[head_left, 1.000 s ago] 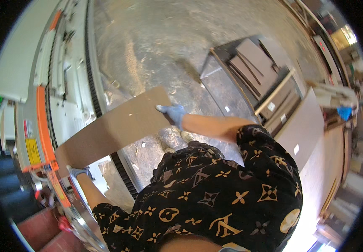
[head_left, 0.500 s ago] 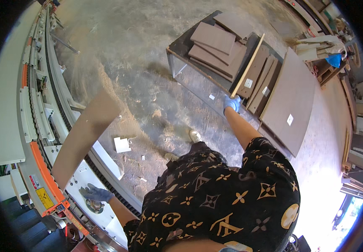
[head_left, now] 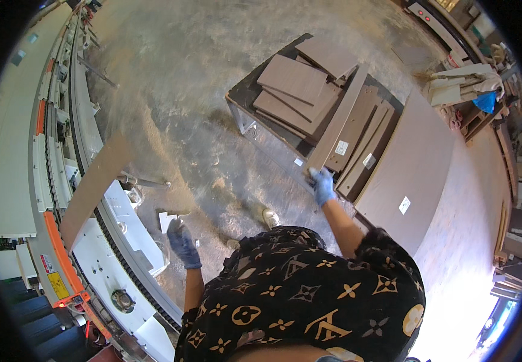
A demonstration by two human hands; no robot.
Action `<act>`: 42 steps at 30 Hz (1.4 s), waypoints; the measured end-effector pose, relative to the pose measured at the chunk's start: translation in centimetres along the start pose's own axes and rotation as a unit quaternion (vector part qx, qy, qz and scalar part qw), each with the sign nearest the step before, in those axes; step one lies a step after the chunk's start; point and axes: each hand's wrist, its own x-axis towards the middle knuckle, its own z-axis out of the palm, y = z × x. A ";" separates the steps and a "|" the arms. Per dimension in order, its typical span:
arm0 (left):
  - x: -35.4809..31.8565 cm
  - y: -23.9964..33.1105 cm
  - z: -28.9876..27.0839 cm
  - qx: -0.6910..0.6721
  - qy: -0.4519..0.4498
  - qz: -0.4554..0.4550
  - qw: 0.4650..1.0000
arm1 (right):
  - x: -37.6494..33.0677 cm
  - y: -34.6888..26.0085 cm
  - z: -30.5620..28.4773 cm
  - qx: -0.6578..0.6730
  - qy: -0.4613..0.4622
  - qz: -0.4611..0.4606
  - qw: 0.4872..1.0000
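My right hand point(head_left: 322, 188), in a light blue glove, grips the near end of a long, narrow brown board point(head_left: 348, 117). This board rests on the low dark table point(head_left: 250, 99) with its face and a white label up. A stack of wider brown panels point(head_left: 291, 78) lies left of it, and narrow strips point(head_left: 363, 151) with labels lie right of it. My left hand point(head_left: 182, 242), in a dark grey glove, hangs over the floor beside the machine, empty, its fingers stretched out. Another brown panel point(head_left: 95, 190) lies across the machine's track, away from my left hand.
A long white machine point(head_left: 101, 259) with an orange guard point(head_left: 58, 241) runs down the left side. To the right, a large brown panel point(head_left: 409, 175) leans or lies beside the table. White scraps point(head_left: 165, 222) lie on the dusty floor. Boards and clutter line the far right.
The narrow board has turned from standing on edge to face up, with my right hand at its end. My left hand has moved right, off the machine. The panel on the machine has shifted left.
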 end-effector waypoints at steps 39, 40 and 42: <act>-22.0 -3.9 -41.5 -0.330 0.762 -0.132 0.542 | -10.8 13.2 23.0 -0.373 -0.406 0.253 0.795; -23.1 -4.2 -43.3 -0.325 0.768 -0.129 0.537 | -11.7 13.6 23.1 -0.376 -0.396 0.259 0.797; -25.2 -5.4 -46.7 -0.323 0.774 -0.130 0.530 | -12.9 14.6 23.1 -0.373 -0.414 0.247 0.793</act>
